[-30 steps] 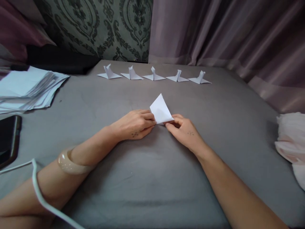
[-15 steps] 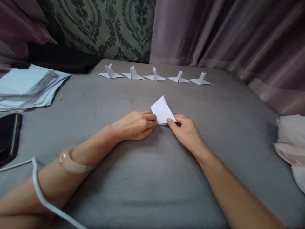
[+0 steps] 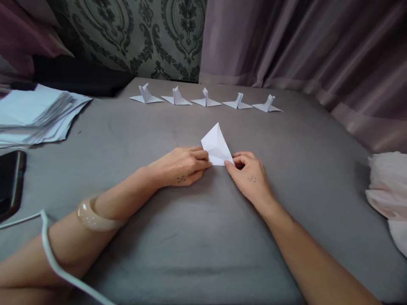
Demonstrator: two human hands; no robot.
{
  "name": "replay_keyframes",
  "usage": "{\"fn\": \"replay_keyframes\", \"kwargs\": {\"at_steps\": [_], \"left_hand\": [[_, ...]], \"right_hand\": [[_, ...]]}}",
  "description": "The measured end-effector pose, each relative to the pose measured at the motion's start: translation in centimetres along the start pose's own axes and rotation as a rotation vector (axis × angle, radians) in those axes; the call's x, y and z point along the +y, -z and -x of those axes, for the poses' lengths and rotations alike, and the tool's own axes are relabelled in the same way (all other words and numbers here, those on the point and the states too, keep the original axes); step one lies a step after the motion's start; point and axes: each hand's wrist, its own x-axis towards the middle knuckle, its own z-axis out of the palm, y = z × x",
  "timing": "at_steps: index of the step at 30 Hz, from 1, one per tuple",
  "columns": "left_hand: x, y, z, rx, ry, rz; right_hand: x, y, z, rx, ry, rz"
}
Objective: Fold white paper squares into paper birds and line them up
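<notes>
A small piece of folded white paper (image 3: 216, 146) is held low over the grey cloth surface, its point facing away from me and creases showing on its face. My left hand (image 3: 189, 166) is closed on its lower left edge, with the fingers curled and the fingertips partly hidden. At the lower right corner my right hand (image 3: 249, 171) pinches the paper, thumb on top and fingers behind. Farther back stand several folded paper figures in a row, among them a middle one (image 3: 206, 98) with an upright part and flat pointed sides.
On the left lie a stack of white paper sheets (image 3: 34, 110) and a dark phone (image 3: 12, 182). A white cable (image 3: 52, 258) runs across my left forearm. Pale crumpled cloth (image 3: 389, 186) is at the right edge. Curtains (image 3: 235, 42) hang behind.
The folded paper's top point has risen slightly and its face shows more creases. My left fingertips reach a little farther right along the lower edge. Both hands keep hold.
</notes>
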Motion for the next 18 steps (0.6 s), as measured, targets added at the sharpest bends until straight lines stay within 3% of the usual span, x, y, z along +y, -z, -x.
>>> {"fn": "replay_keyframes", "kwargs": {"at_steps": [18], "left_hand": [[0.5,-0.1,-0.5,-0.053,0.008,0.003]], "right_hand": [[1.1,1.5,-0.9,-0.064,-0.067,0.036]]}}
